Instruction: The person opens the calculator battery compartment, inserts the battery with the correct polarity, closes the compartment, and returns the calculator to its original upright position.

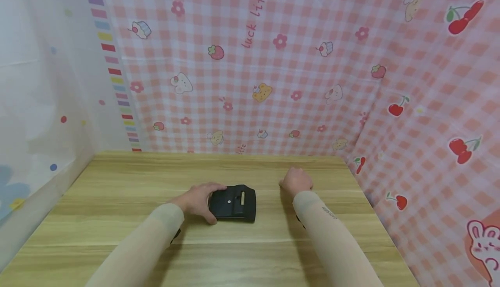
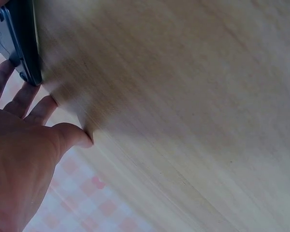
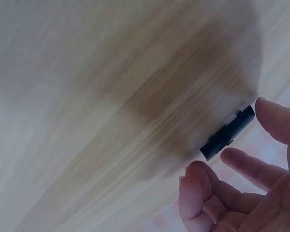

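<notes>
A flat black device [image 1: 224, 211] lies on the table with its battery bay uncovered. In the bay sits a gold-coloured battery [image 1: 242, 198]. My left hand [image 1: 198, 198] grips the device at its left end, thumb on the near edge and fingers over the far edge. The left wrist view shows fingertips against the side of the device [image 2: 23, 43]. To the right, my right hand [image 1: 297, 183] is low over the table. It holds a small black cover with tabs [image 3: 227, 133] by its ends, between thumb and curled fingers. The head view hides that cover behind the hand.
Both hands work over a wood-grain table [image 1: 129, 178]. A pink checked cloth [image 1: 234, 74] hangs along its back edge, and another checked cloth [image 1: 429, 117] lines the right side. A white cloth [image 1: 43, 104] hangs on the left.
</notes>
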`<state>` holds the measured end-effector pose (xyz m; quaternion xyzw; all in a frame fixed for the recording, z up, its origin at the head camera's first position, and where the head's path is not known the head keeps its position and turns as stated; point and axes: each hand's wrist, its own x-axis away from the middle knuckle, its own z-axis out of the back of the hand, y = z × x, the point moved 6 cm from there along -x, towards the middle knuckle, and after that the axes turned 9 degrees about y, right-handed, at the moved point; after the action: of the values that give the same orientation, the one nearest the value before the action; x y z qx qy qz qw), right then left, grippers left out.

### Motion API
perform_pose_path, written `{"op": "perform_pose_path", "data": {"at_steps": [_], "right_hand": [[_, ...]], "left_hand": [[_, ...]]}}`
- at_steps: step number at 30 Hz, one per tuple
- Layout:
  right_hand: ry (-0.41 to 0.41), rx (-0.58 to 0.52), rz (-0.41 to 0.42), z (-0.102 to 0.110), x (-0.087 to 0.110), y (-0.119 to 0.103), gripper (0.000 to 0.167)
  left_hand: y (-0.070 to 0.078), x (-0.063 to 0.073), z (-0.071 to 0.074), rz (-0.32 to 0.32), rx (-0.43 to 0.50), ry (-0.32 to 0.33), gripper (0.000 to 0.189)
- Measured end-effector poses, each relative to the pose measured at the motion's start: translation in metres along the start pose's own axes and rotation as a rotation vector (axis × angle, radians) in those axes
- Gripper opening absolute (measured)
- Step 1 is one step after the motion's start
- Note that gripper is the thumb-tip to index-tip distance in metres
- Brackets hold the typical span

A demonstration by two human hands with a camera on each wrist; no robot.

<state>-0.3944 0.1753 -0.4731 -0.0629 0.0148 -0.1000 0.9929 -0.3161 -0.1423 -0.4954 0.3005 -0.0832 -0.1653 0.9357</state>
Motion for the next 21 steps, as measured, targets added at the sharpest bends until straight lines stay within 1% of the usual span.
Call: {"op": "perform_pose_path", "data": {"at_steps": [2,4,8,10,14,18,21], "right_hand": [[-0.003,0.001,0.000,0.0007,0.0011,-0.0005,0.061],[-0.005,-0.003,0.001,0.0017,0.0021,-0.0008,0.058],[-0.014,-0.009,-0.007,0.0016,0.0029,0.0002,0.049],[-0.027,-0.007,-0.021,0.0002,0.0027,0.0007,0.043],[-0.054,0.006,-0.051,-0.0043,0.0007,0.0013,0.035],[-0.042,0.007,-0.044,-0.0049,-0.0003,0.0011,0.036],[-0.024,-0.001,-0.019,-0.0032,-0.0007,0.0013,0.039]], "left_hand": [[0.0000,0.0001,0.0000,0.004,0.002,-0.002,0.108],[0.0002,0.0003,0.0000,0.006,0.004,-0.003,0.108],[-0.0005,0.0001,-0.0003,0.007,0.010,-0.009,0.108],[-0.0006,-0.0002,-0.0003,0.005,0.008,-0.013,0.108],[-0.0007,-0.0013,-0.0003,-0.006,-0.002,-0.019,0.109],[0.0002,-0.0013,0.0001,-0.016,-0.008,-0.025,0.109],[0.0001,-0.0013,0.0002,-0.020,-0.015,-0.029,0.109]]}}
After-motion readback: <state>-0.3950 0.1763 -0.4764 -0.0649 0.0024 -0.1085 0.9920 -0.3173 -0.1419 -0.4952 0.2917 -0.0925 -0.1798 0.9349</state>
